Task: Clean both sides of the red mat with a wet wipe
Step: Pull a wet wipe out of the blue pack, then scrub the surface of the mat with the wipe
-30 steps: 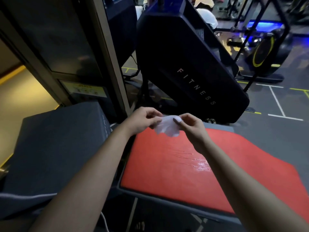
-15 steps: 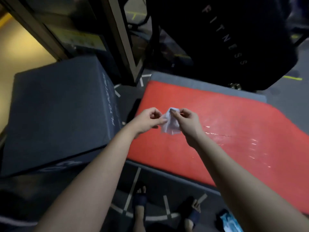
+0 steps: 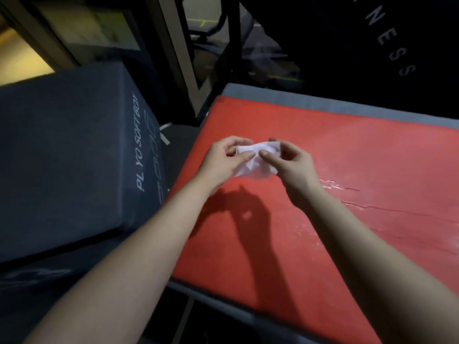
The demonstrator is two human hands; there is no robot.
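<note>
- Hands: we count two, both bare and reaching forward side by side over the near-left part of the mat.
- We see the left hand (image 3: pixel 223 160) with its thumb and curled fingers pinching the left edge of the wipe.
- We see the right hand (image 3: pixel 293 167) facing it, its thumb tip and forefinger nipping the wipe's right half and its other fingers loosely bent behind.
- Wipes: we count one, a crumpled white wet wipe (image 3: pixel 255 157), bunched between the two hands and held above the mat, casting a shadow below.
- Mats: we count one, a flat red rectangular mat (image 3: pixel 347 150), lying on a grey padded platform (image 3: pixel 323 101) whose edge shows along the far side.
- We note glistening wet streaks (image 3: pixel 342 188) on the mat, right of the right wrist.
- Boxes: we count one, a dark grey soft plyo box with white lettering (image 3: pixel 74 150), standing just left of the mat.
- Beyond the mat we see one black machine panel with pale letters (image 3: pixel 347 45) and one slanted metal post (image 3: pixel 178 53).
</note>
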